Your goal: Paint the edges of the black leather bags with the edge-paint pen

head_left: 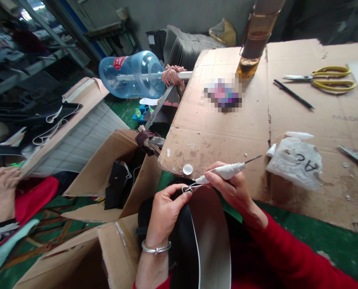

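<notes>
My left hand (168, 210) pinches the end of a long black strip (183, 241) with a white edge. A small loop of white cord (187, 188) shows at its fingertips, beside a small dark metallic piece. In my right hand (231, 186) is a slim tool with a white-wrapped handle (228, 170). A dark thin rod sticks out of its far end, while its tapered tip points at the loop. Whether the tip touches the loop, I cannot tell. A wide, pale brown strip (211, 237) with a light edge curves beside the black one, over my lap.
A cardboard-covered table (221, 136) carries a white cap (187, 169), a plastic bag (296, 162), yellow-handled scissors (332, 79), a black pen (293, 94) and a bottle (253, 48). Open cardboard boxes (91, 172) stand left. Another person's hand (4, 178) is at far left.
</notes>
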{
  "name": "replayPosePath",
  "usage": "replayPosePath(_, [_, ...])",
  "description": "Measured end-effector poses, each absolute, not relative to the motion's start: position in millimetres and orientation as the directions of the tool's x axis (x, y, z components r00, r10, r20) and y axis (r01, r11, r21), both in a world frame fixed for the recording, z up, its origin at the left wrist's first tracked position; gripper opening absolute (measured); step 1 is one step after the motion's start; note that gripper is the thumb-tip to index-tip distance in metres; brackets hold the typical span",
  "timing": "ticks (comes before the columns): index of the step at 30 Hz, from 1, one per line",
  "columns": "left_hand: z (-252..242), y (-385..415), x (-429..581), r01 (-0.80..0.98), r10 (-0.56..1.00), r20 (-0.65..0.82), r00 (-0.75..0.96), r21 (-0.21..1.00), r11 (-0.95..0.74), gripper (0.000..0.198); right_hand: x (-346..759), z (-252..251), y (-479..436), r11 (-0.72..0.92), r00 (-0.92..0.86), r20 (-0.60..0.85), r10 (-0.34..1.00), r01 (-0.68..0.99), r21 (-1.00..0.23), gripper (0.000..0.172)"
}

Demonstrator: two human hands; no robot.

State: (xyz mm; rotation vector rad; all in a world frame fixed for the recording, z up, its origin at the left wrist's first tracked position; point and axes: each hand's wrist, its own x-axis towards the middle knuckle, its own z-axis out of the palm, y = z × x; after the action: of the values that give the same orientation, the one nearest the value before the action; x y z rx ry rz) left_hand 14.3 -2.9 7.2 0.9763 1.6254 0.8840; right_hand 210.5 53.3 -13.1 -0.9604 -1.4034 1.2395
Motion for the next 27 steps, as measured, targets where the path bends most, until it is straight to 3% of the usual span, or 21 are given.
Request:
replayPosePath(13, [8,-8,21,0.158,0.925,-0.352,-0.142,0.914,0.373,0.019,214,-9,56,0.24,-0.304,0.227,0.925,0.004,-0.971,0.027])
replayPosePath(27, [18,-10,27,0.206,0.939,-0.331,-0.089,0.917,0.342,0.012,216,-10,58,0.17,-0.397,0.151,0.905,0.013,-0.985,0.032])
